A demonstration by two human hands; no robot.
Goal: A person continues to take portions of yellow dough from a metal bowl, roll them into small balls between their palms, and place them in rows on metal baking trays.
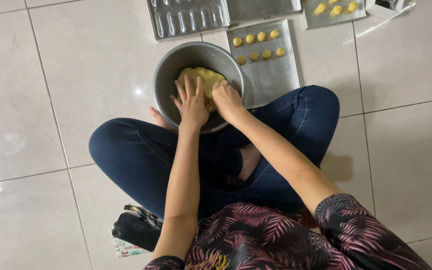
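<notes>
The yellow dough lies in a metal bowl on the floor. The left hand presses on it, fingers spread; the right hand digs in beside, fingers curled into the dough. Just beyond, a tray holds small dough balls.

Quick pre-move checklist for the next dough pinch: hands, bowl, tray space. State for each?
1. Left hand on the dough: ok, fingers spread over it.
2. Right hand gripping dough: cannot tell, fingers curled into the lump.
3. Metal bowl steady: ok, set on the floor against the crossed legs.
4. Near tray has bare space: ok, seven dough balls at its far end only.
5. Dough left: ok.
</notes>
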